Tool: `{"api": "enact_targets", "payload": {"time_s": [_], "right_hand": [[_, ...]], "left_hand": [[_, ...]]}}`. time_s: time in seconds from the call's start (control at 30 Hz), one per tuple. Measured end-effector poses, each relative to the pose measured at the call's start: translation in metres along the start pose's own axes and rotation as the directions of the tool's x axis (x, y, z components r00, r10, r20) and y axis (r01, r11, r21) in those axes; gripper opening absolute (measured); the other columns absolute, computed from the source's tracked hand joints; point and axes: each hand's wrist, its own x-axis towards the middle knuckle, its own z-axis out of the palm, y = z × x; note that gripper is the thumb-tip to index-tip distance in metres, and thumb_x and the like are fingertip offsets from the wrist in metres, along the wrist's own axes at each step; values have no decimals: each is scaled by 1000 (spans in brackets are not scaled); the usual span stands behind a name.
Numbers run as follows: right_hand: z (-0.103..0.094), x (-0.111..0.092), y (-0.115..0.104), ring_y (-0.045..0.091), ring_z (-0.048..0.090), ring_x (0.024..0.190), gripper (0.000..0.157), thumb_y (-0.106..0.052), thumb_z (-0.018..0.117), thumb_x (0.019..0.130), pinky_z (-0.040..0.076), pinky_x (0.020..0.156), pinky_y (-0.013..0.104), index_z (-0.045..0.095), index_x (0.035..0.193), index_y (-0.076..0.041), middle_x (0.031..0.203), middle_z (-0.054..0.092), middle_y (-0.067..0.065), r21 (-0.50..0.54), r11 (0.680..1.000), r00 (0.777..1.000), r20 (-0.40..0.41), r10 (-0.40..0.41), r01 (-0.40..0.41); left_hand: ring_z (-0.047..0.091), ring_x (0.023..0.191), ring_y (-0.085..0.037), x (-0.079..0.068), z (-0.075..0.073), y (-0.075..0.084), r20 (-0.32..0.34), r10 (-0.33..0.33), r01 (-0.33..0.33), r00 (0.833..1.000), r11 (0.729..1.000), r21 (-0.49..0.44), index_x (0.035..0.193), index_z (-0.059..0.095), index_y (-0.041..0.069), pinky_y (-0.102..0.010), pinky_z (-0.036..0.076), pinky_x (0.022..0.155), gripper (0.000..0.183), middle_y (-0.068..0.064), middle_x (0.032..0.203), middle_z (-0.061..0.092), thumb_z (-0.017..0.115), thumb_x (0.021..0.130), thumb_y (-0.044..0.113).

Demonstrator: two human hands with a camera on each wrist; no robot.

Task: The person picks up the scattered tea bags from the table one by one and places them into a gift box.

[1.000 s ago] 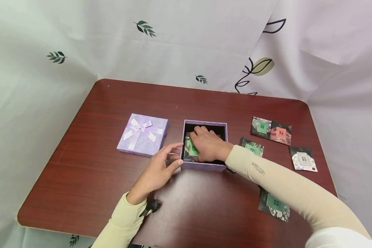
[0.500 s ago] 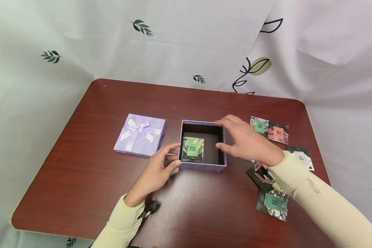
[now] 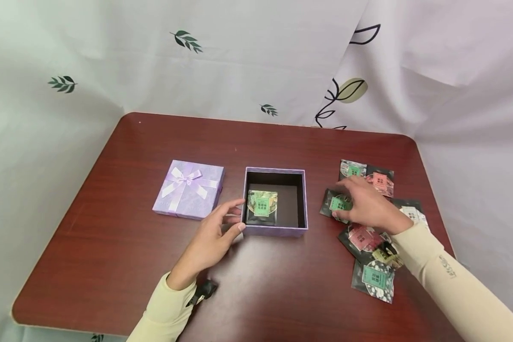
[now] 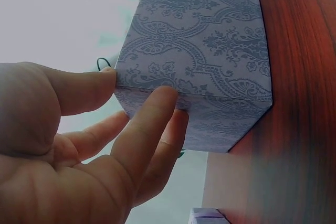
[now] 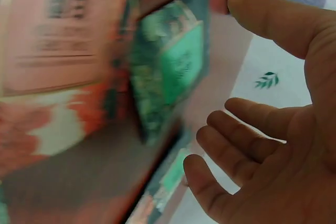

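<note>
A purple patterned gift box [image 3: 275, 231] stands uncovered on the table, one green-labelled sachet [image 3: 262, 207] lying flat in its left part. My left hand [image 3: 209, 240] touches the box's left side with loosely bent fingers. In the left wrist view, the fingertips rest against the box's patterned wall [image 4: 194, 35] and the thumb lies at its edge. Over to the right, my right hand [image 3: 369, 205] hovers above another green-labelled sachet [image 3: 339, 203], thumb and fingers spread on either side of it. The right wrist view shows these fingers apart, holding nothing, beyond a blurred green-labelled sachet [image 5: 181, 61].
Left of the box sits its purple lid [image 3: 196, 202] with a ribbon bow. Around my right hand lie more sachets: a red one [image 3: 380, 183], a white one [image 3: 412, 212], a dark red one [image 3: 362, 237] and a green one [image 3: 374, 280]. White patterned cloth hangs behind the table.
My right hand has come out of the box, leaving a sachet there, and moved right to above another sachet. The left hand has stayed at the box's side.
</note>
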Motion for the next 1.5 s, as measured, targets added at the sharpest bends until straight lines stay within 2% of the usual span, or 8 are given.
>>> {"api": "enact_targets", "payload": {"time_s": [0.23, 0.43, 0.6, 0.8, 1.03, 1.23, 1.4, 1.5], "right_hand": [[15, -4, 11, 47, 53, 131, 84, -36, 91, 80, 46, 108, 66, 56, 144, 6, 138, 57, 24, -38, 999, 1000, -9, 29, -29], [23, -7, 14, 41, 51, 124, 94, -40, 92, 80, 48, 106, 60, 51, 150, 8, 133, 54, 21, -50, 998, 999, -3, 36, -37], [25, -6, 16, 39, 51, 118, 90, -40, 92, 80, 46, 103, 58, 55, 146, 9, 125, 55, 20, -49, 999, 1000, -15, 4, -5], [27, -7, 17, 42, 52, 122, 82, -35, 91, 79, 46, 106, 60, 59, 141, 8, 125, 57, 21, -43, 999, 1000, -25, -8, 7], [29, -11, 13, 40, 50, 121, 91, -41, 91, 80, 48, 105, 58, 55, 146, 10, 126, 53, 19, -83, 996, 1000, 5, -14, 15], [29, -9, 12, 40, 51, 121, 82, -37, 91, 81, 49, 105, 58, 60, 142, 7, 126, 55, 18, -68, 998, 1000, -9, -13, 13], [28, -10, 10, 40, 51, 121, 90, -43, 92, 78, 51, 103, 57, 58, 142, 10, 127, 55, 20, -109, 994, 999, 9, -32, 33], [29, -11, 9, 37, 52, 116, 88, -42, 92, 78, 51, 101, 55, 60, 140, 11, 124, 55, 18, -120, 992, 999, 6, -43, 43]], "left_hand": [[71, 119, -32, -2, -1, 1, -11, 4, -3, 1000, 1000, 8, 150, 54, 6, -48, 59, 101, 55, -22, 131, 67, 72, 98, 3], [71, 119, -35, -2, 0, 0, -9, 2, -2, 1000, 1000, -4, 150, 54, 5, -48, 59, 102, 55, -22, 131, 67, 72, 98, 3], [71, 118, -36, -2, 1, 1, -11, 0, 0, 1000, 1000, -3, 150, 55, 6, -50, 59, 101, 55, -22, 130, 67, 72, 99, 3], [70, 120, -36, -1, 1, 2, -5, -6, 6, 1000, 1000, 19, 150, 55, 6, -51, 57, 103, 54, -22, 132, 67, 72, 99, 4], [70, 119, -35, -1, 1, 1, -12, 31, -31, 999, 999, 25, 150, 54, 3, -50, 58, 102, 55, -23, 130, 67, 72, 98, 2], [71, 118, -32, -1, 1, 0, -12, 35, -34, 999, 999, 24, 150, 54, 4, -48, 59, 101, 54, -21, 129, 68, 71, 99, 1], [71, 118, -31, -1, 1, 0, -10, 39, -39, 999, 999, 24, 150, 54, 3, -48, 58, 102, 54, -19, 129, 68, 71, 99, 2], [71, 117, -33, 0, 2, -1, -9, 46, -46, 999, 999, 14, 150, 54, 2, -49, 59, 101, 53, -20, 127, 68, 70, 100, 2]]}}
